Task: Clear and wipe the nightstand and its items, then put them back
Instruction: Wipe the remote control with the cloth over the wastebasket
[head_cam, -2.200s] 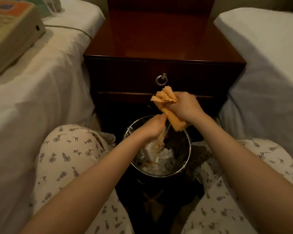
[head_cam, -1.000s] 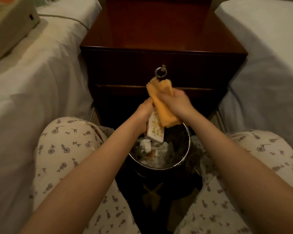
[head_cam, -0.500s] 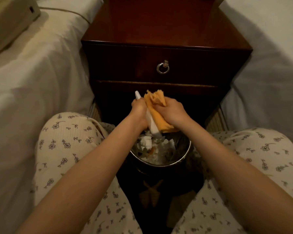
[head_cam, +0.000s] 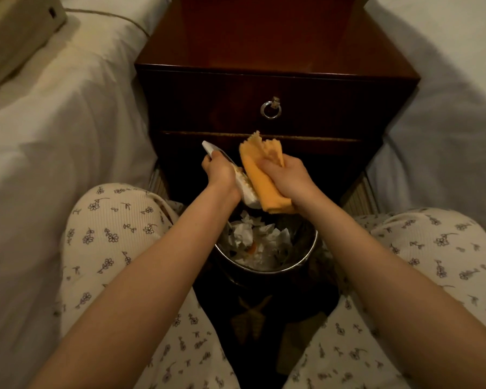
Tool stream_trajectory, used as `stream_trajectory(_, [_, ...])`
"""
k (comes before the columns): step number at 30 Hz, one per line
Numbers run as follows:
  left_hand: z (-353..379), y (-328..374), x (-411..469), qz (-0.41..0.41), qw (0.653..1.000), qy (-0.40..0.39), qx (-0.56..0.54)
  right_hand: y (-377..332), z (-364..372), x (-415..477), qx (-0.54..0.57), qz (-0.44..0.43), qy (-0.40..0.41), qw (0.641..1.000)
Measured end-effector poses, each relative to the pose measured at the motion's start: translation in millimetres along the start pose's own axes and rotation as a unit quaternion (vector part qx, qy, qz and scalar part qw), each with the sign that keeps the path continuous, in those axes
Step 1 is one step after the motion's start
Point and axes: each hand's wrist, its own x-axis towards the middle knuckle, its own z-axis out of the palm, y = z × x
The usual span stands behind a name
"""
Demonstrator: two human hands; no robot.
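My left hand (head_cam: 220, 172) grips a white remote control (head_cam: 246, 190), held tilted above a metal waste bin (head_cam: 306, 258). My right hand (head_cam: 288, 178) holds a folded orange cloth (head_cam: 260, 175) pressed against the remote's lower part. The dark wooden nightstand (head_cam: 275, 51) stands straight ahead with a bare glossy top and a drawer with a ring pull (head_cam: 270, 109). Both hands are in front of the nightstand's lower shelf opening.
The bin between my knees holds crumpled white paper (head_cam: 253, 237). White beds flank the nightstand, left bed (head_cam: 54, 130) and right bed (head_cam: 446, 113). A beige box-like object (head_cam: 14, 32) lies on the left bed at the top left corner.
My left hand pulled the remote out of the bin area and raised it. The remote's top end now sticks out past my left hand, and the cloth has slid along it.
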Motion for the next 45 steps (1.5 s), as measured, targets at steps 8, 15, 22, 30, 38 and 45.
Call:
stream_trajectory(8, [-2.1, 5.0, -18.8, -0.013, 1.000, -0.001, 0.014, 3.7, -4.7, 4.3, 0.044, 0.047, 0.054, 0.996])
stream_trajectory(15, [-4.1, 3.8, -26.2, -0.026, 0.995, -0.046, 0.079, -0.5, 0.9, -0.7, 0.172, 0.048, -0.005, 0.984])
stream_trajectory(22, [2.1, 3.9, -37.6, -0.068, 0.984, -0.154, 0.062, -3.3, 12.2, -6.3, 0.130, -0.028, -0.014, 0.991])
stream_trajectory(30, [2.7, 1.4, -41.8, -0.058, 0.989, -0.126, 0.043, -1.2, 14.2, -7.2, 0.112, -0.038, 0.035, 0.992])
stream_trajectory(38, [-1.7, -0.1, -41.5, -0.058, 0.997, -0.048, 0.018, 10.4, 13.4, -2.5, -0.032, -0.043, 0.039, 0.998])
stream_trajectory(45, [-0.8, -0.4, -46.1, -0.038, 0.998, -0.051, 0.007, 12.6, 8.0, 5.3, 0.007, 0.004, 0.053, 0.999])
